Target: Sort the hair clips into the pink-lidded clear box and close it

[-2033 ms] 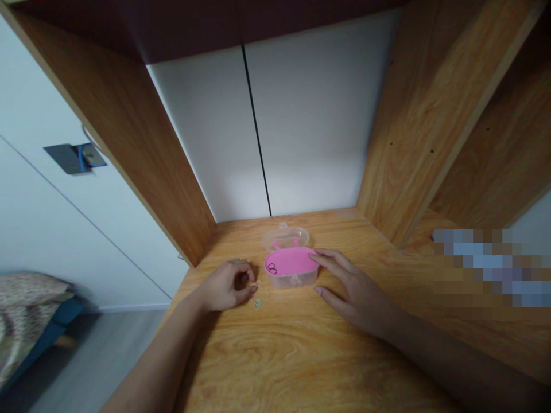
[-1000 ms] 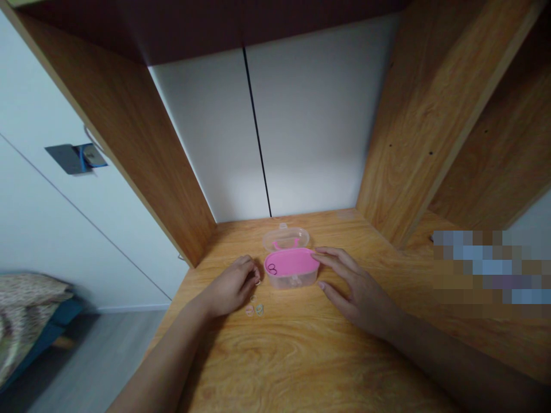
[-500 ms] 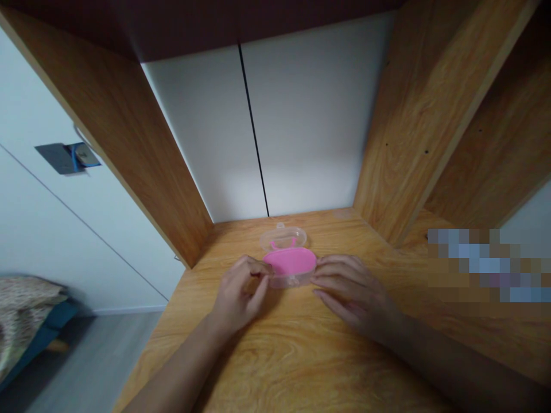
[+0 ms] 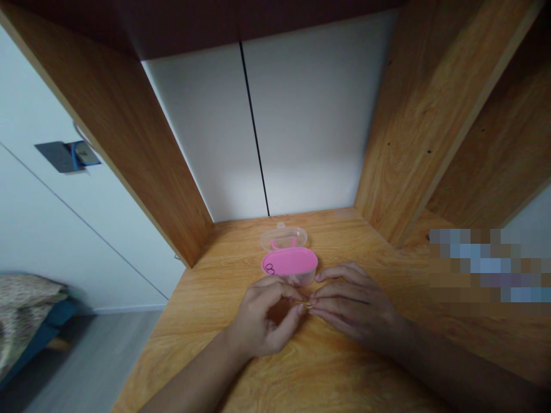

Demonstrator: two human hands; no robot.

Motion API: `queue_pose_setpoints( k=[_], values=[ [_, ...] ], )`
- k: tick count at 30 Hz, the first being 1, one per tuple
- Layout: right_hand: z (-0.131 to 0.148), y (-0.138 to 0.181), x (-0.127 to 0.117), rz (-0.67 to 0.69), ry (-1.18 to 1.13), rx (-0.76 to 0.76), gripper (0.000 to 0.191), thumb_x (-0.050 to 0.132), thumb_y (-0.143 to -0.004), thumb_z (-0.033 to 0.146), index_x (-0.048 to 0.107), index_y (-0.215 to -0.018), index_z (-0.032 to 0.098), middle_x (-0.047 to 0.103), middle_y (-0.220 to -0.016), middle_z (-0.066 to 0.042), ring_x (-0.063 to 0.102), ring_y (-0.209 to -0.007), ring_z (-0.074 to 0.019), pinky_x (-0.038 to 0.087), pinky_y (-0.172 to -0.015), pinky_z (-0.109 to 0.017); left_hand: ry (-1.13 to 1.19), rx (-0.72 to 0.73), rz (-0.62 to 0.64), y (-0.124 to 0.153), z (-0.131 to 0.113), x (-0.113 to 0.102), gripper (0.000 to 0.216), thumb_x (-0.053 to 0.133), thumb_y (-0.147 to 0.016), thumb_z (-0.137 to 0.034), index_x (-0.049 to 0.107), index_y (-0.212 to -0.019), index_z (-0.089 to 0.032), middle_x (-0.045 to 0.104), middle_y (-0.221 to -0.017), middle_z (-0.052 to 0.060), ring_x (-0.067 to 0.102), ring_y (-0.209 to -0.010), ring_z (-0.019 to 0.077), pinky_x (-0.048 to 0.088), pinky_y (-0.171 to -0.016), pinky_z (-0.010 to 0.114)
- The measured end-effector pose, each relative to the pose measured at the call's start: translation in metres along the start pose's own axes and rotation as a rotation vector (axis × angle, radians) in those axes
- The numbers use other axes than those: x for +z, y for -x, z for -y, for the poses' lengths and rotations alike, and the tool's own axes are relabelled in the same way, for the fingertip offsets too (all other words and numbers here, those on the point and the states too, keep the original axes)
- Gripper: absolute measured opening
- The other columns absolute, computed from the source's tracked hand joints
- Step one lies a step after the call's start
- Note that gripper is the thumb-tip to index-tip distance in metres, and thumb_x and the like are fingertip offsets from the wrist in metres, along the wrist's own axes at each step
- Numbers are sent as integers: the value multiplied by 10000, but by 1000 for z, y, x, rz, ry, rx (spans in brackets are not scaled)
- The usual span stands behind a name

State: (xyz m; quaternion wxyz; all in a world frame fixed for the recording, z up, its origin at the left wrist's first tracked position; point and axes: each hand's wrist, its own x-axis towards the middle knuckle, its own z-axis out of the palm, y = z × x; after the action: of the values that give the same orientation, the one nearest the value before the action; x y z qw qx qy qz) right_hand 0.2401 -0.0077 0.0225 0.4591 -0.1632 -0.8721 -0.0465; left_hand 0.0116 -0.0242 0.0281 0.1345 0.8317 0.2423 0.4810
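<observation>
A small clear plastic box [image 4: 289, 267] with a pink inside and its clear lid [image 4: 284, 237] flipped back stands on the wooden desk [image 4: 301, 367]. Two tiny black rings lie in its left end. Just in front of the box my left hand [image 4: 262, 321] and my right hand [image 4: 353, 304] meet fingertip to fingertip. Both pinch a small thin ring-like thing [image 4: 306, 306] between them; it is too small to make out clearly.
Wooden side panels rise at left [image 4: 129, 132] and right [image 4: 422, 115], with a white back wall [image 4: 275, 132] behind the box. A blurred patch [image 4: 486, 264] lies on the desk at right. The desk's left edge drops to grey floor [image 4: 86, 367].
My left hand has left the spot beside the box and come in toward the right hand. The small rings that lay on the desk are no longer seen. Both hands now pinch together.
</observation>
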Motion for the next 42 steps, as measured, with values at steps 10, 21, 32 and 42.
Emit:
queue_pose_setpoints(
  k=[10, 21, 32, 42],
  values=[
    [-4, -1, -4, 86, 16, 115, 65, 721, -866, 255, 706, -929, 260, 769, -853, 22, 663, -948, -192, 501, -821, -365, -293, -474, 520, 9, 53, -81, 27, 642, -753, -207, 658, -772, -196, 647, -732, 16, 569, -651, 154, 402, -589, 245],
    [-5, -1, -1, 102, 14, 113, 36, 697, -885, 251, 703, -921, 251, 768, -845, 15, 661, -940, -198, 502, -819, -372, -149, -585, 561, 14, 56, -79, 104, 569, -854, -226, 620, -780, -174, 632, -756, 21, 550, -671, 141, 421, -619, 245],
    [-6, -1, -4, 26, 18, 154, 89, 725, -853, 241, 692, -933, 263, 746, -824, -11, 673, -899, -214, 527, -766, -390, 69, -459, -328, -1, 44, -51, 100, 582, -921, -266, 532, -897, -183, 633, -810, 30, 590, -726, 137, 465, -683, 254],
    [-11, -1, -7, -21, -20, 172, 145, 749, -831, 214, 686, -953, 262, 750, -811, -5, 667, -877, -198, 530, -766, -373, 68, -167, -240, 10, -22, 36, 295, 498, -929, -80, 674, -1114, -228, 700, -952, 82, 659, -890, 181, 524, -790, 297]
  ],
)
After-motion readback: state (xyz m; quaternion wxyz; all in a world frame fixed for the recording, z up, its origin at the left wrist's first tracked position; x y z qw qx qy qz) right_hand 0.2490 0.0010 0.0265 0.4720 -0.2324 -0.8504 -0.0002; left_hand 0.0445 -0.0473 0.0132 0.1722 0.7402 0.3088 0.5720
